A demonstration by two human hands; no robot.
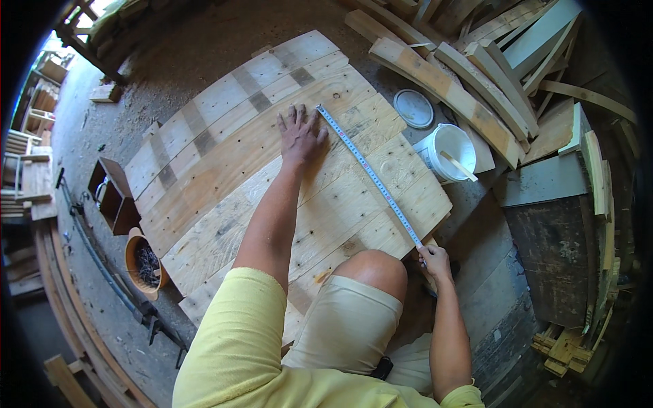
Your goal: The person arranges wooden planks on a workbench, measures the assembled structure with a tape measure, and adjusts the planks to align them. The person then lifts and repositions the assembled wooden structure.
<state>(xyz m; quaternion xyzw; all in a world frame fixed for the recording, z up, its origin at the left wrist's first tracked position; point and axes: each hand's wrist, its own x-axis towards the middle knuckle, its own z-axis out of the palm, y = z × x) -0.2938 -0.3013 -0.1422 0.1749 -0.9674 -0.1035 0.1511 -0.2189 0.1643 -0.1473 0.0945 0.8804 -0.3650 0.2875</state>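
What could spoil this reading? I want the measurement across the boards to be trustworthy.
1. The left hand lies flat beside the far end of the tape measure; if it is not pinning that end, the tape could slip.
2. The right hand holds the near end right at the edge of the plank panel, where it might slide off.
3. The white bucket stands close to the panel; a shift could knock it.

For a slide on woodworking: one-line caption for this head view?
Left hand presses flat on a wooden panel while right hand holds a tape measure stretched across it.
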